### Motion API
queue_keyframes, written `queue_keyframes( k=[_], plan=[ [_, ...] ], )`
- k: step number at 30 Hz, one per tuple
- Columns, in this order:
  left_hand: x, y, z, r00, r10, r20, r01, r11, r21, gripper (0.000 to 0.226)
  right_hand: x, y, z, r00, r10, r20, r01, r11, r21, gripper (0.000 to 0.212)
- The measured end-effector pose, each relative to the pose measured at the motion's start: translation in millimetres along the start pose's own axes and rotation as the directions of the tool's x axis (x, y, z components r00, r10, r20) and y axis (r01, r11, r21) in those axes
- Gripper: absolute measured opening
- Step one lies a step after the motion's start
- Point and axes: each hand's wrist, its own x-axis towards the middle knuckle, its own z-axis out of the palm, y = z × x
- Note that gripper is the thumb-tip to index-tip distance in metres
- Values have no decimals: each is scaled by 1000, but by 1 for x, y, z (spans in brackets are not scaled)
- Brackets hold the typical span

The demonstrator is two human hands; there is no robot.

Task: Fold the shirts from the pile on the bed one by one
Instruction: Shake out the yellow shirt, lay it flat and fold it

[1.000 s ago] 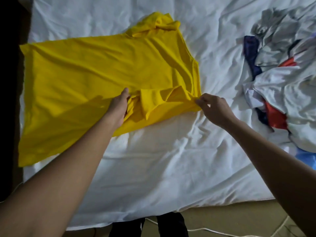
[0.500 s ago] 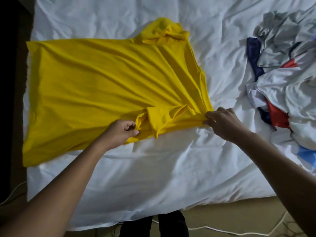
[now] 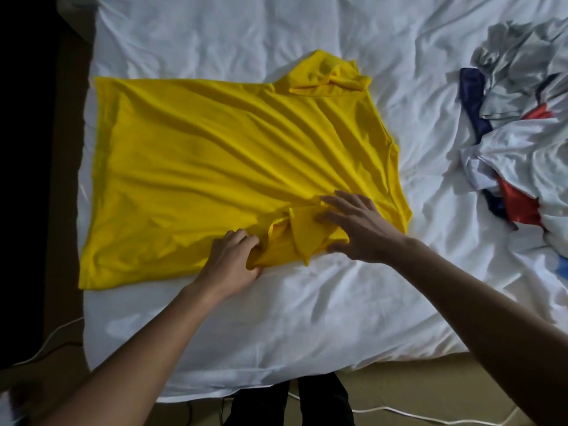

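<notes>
A yellow shirt (image 3: 215,167) lies spread sideways on the white bed (image 3: 307,318), its hem at the left and its collar side at the right. The far sleeve is bunched at the top edge. My left hand (image 3: 233,262) pinches the near edge of the shirt beside the crumpled near sleeve. My right hand (image 3: 356,226) lies flat on that folded near sleeve with its fingers spread and straight. A pile of shirts (image 3: 522,142) in grey, white, red and navy sits at the right of the bed.
The bed's near edge runs across the bottom, with tan floor (image 3: 415,392) and a white cable (image 3: 399,413) below it. A dark gap borders the bed on the left. My dark trouser legs (image 3: 292,401) stand against the near edge.
My right hand let go of the shoulder corner and moved left, flat onto the near sleeve. My left hand slid toward the near edge and pinched the fabric. The shirt lies flatter.
</notes>
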Motion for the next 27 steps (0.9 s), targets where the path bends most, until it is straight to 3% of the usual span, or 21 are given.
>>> queue_keyframes(
  k=[2,3,5,8,10,11,14,18,21,23,25,27],
  plan=[
    [-6,-9,1,998,33,-48,-30,998,54,40,15,-6,-1,996,13,-87,2,985,172,40],
    [-10,-13,2,997,40,-69,-34,996,87,38,24,-6,-7,989,93,-118,-54,953,300,30],
    [-20,-22,1,995,29,-92,-15,989,147,40,40,0,-25,963,268,-21,-224,845,486,22],
    [-30,-39,-1,991,28,-134,-6,987,158,38,60,13,-50,945,225,237,-309,848,430,36],
    [-33,-51,-3,983,13,-182,2,997,78,31,68,8,-57,894,217,393,-341,897,282,68],
    [-33,-56,-5,979,-22,-204,24,1000,10,27,71,6,-56,885,220,411,-344,904,256,74],
    [-30,-63,-19,962,-182,-203,139,968,-211,28,83,4,-45,921,191,340,-303,900,314,34],
    [-25,-78,-41,943,-284,-173,201,902,-383,22,99,22,-55,937,320,140,-349,871,345,32],
    [-14,-83,-57,951,-282,-129,199,873,-445,32,116,35,-82,892,446,-68,-392,841,373,21],
    [-2,-84,-66,942,-296,-157,189,858,-478,35,131,40,-97,823,535,-193,-395,782,483,25],
    [11,-85,-72,931,-314,-187,189,853,-487,38,139,42,-102,767,604,-219,-418,728,544,51],
    [20,-91,-73,930,-326,-167,219,860,-461,39,136,33,-93,770,606,-200,-484,759,436,76]
  ],
)
